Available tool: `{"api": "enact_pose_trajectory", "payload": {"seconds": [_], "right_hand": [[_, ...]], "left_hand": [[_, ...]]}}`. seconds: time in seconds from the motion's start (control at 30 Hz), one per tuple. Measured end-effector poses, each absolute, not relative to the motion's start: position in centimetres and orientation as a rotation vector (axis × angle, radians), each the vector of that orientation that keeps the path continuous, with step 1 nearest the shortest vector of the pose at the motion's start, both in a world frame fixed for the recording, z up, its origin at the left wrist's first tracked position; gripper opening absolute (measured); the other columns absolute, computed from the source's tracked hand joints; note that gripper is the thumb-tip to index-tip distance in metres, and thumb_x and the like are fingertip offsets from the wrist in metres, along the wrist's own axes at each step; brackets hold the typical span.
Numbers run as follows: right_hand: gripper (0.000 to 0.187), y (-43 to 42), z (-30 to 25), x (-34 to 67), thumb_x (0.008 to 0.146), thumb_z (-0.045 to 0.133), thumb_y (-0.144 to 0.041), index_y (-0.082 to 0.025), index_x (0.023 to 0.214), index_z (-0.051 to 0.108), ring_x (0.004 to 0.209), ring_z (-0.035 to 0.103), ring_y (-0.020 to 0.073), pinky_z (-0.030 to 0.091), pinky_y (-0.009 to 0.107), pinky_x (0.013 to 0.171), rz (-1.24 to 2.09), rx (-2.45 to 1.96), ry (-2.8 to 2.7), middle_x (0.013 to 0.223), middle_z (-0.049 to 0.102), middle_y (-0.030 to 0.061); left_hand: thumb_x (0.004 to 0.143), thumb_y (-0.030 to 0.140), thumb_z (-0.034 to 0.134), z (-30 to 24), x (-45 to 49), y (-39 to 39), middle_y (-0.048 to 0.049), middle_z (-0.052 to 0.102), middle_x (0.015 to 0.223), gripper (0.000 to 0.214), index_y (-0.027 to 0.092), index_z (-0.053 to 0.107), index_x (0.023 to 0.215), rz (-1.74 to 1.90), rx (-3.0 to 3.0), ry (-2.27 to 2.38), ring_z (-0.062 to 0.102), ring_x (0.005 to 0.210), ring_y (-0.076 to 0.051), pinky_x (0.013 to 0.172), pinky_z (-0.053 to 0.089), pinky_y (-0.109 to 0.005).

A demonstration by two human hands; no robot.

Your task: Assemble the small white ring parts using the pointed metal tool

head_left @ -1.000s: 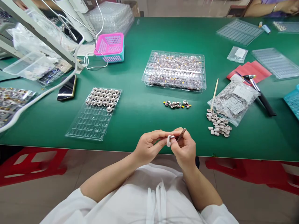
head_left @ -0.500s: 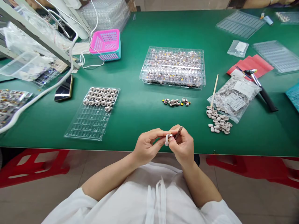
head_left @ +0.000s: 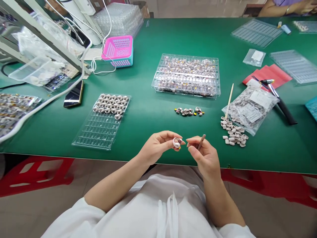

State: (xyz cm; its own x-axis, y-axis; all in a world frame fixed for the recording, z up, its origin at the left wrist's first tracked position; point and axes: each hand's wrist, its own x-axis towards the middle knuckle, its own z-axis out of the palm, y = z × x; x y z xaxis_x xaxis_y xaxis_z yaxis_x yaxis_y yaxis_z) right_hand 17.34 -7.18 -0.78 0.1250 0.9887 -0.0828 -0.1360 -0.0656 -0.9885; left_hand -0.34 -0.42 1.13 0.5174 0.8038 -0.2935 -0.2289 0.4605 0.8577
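Note:
My left hand (head_left: 158,147) pinches a small white ring-shaped part (head_left: 176,143) between thumb and fingertips, just above the near edge of the green table (head_left: 148,125). My right hand (head_left: 204,155) is a little to its right, fingers curled round a thin brown stick (head_left: 201,142) that points up and away. The two hands are apart. In front of them lies a short row of small parts with yellow bits (head_left: 189,111). A pile of loose pale pieces (head_left: 232,134) lies to the right.
A clear tray (head_left: 99,127) partly filled with parts lies at left, a stacked full tray (head_left: 187,76) at centre. A bag of pieces (head_left: 250,107), a wooden stick (head_left: 229,99), a black tool (head_left: 279,102), a phone (head_left: 73,94) and a pink basket (head_left: 119,49) are about. Another person's arm (head_left: 284,8) shows far right.
My hands were pressed together on the white part; now they have drawn apart. The left keeps the part, the right has moved right with the stick.

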Motion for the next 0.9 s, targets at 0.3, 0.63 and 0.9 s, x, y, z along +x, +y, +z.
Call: {"api": "enact_pose_trajectory", "payload": {"seconds": [0.3,0.63,0.9], "right_hand": [[0.017,-7.0,-1.5,15.9,0.085,0.071,-0.036,-0.019,0.081,0.066,0.055,0.042,0.0087,0.034,0.023,0.05,1.176,-1.385,-0.967,0.068,0.056,-0.0025],[0.021,-6.9,-1.5,15.7,0.086,0.07,-0.038,-0.018,0.084,0.069,0.055,0.039,0.0084,0.033,0.023,0.05,1.156,-1.427,-0.993,0.064,0.051,-0.0036],[0.027,-6.6,-2.2,17.0,0.083,0.072,-0.043,-0.016,0.082,0.068,0.053,0.037,0.0077,0.028,0.024,0.049,1.427,-1.274,-0.882,0.062,0.051,-0.0032]], "left_hand": [[0.077,0.029,0.083,0.9,0.7,-1.3,-0.0061,0.08,0.089,0.019,0.016,0.077,0.089,0.829,0.936,0.872,0.074,0.084,-0.018,0.08,0.058,-0.028],[0.078,0.033,0.082,0.3,0.9,-1.7,-0.0083,0.08,0.092,0.024,0.014,0.076,0.091,0.856,0.994,0.934,0.075,0.088,-0.022,0.085,0.06,-0.033],[0.078,0.033,0.081,0.5,0.9,-1.4,-0.0085,0.08,0.09,0.023,0.014,0.076,0.089,0.841,1.027,0.949,0.074,0.082,-0.019,0.079,0.06,-0.029]]}}
